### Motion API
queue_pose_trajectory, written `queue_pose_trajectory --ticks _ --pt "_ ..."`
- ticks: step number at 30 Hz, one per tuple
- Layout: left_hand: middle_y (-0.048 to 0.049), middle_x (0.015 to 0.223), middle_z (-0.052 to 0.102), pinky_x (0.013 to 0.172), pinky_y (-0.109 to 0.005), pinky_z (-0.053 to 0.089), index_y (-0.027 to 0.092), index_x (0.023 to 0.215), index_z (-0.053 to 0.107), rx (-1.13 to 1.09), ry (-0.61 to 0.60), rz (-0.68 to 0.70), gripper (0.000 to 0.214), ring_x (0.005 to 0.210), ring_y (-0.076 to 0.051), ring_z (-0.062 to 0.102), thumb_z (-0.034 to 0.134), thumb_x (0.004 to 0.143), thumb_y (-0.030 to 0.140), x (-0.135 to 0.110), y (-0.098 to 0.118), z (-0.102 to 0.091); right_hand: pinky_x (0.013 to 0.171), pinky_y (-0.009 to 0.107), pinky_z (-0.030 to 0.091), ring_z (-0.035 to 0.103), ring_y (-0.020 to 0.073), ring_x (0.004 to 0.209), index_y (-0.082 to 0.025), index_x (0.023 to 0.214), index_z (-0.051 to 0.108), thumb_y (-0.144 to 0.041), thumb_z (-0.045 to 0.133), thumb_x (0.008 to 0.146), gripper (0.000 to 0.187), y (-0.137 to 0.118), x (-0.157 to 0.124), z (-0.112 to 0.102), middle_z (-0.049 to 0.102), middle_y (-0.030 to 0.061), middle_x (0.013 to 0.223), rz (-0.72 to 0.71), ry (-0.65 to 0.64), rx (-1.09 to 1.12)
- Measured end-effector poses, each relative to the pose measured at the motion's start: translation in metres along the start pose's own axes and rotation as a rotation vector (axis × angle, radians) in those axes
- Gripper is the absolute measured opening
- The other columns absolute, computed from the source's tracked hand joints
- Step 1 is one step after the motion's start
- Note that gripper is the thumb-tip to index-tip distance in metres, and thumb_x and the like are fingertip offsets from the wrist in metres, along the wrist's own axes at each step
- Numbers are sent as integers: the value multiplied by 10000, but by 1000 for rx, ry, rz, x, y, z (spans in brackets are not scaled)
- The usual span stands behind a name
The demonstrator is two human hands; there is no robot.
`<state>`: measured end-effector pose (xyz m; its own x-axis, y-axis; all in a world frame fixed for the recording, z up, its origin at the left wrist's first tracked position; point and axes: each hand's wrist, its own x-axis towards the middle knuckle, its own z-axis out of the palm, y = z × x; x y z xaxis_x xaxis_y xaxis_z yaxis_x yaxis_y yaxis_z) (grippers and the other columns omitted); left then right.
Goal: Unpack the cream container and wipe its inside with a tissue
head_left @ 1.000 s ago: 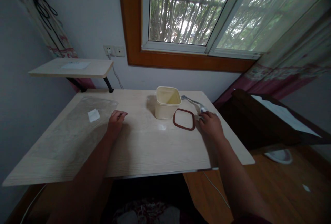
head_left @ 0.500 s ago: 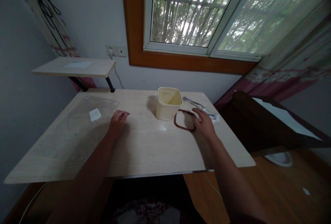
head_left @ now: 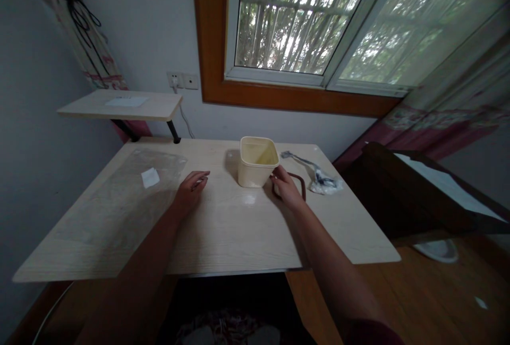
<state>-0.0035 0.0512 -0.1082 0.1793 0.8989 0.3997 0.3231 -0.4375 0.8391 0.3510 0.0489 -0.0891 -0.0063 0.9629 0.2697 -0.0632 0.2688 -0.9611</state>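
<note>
Brown sealing ring (head_left: 304,187) lies flat on the table (head_left: 239,233) at the cream tub's (head_left: 257,163) four o'clock. It looks light, thin and floppy, best pinched at its bare outer edge. From the left: a clear sheet (head_left: 115,212), then the left hand (head_left: 192,190) resting loose and empty at the tub's eight o'clock. The right hand (head_left: 285,188) covers the ring's near side; whether its fingers have closed on it I cannot tell. A wrapped fork (head_left: 319,178) lies at the ring's two o'clock.

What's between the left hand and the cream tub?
Nothing: bare table between left hand and cream tub, per the head view.
</note>
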Motion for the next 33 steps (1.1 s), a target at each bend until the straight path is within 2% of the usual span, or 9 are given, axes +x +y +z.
queue_pose_trajectory --ticks 5,11,16,21,25,33 --pt "-118 1412 540 990 -400 573 280 1427 560 -90 -115 9 482 1255 -242 610 591 963 410 -2 3 4 1192 510 347 467 261 1419 -362 1310 634 -177 647 757 583 4 -7 22 581 4 1473 63 -44 84" --pt "-144 1547 445 1065 -474 535 290 1507 465 -242 -157 -25 607 1403 -310 511 637 938 415 -1 2 9 1184 502 356 469 262 1416 -361 1277 649 -238 742 769 531 13 -7 45 606 18 1444 105 -48 123" --pt "-154 1504 510 1067 -483 533 253 1460 513 -285 -123 -50 561 1335 -299 578 642 935 407 -2 -3 9 1154 504 398 493 257 1391 -371 1323 620 -267 727 787 556 25 -14 58 602 19 1447 136 -62 149" --pt "-153 1477 527 1033 -461 560 236 1381 583 -257 -85 -43 485 1274 -275 618 639 931 408 -4 -11 9 1143 483 423 497 253 1386 -366 1354 610 -267 719 790 584 32 -20 57 594 28 1455 119 -112 88" --pt "-138 1415 574 1010 -434 570 233 1313 641 -167 -76 -10 423 1241 -255 630 614 939 429 -3 -6 6 1125 486 449 500 258 1388 -370 1375 597 -267 700 800 594 35 -22 55 575 33 1474 95 -127 53" --pt "-114 1248 688 1078 -435 504 222 1184 724 -12 -27 98 327 1196 -245 633 574 966 414 0 4 0 1099 480 472 532 260 1349 -355 1381 602 -267 696 792 603 34 -25 59 585 53 1454 66 -122 -11"
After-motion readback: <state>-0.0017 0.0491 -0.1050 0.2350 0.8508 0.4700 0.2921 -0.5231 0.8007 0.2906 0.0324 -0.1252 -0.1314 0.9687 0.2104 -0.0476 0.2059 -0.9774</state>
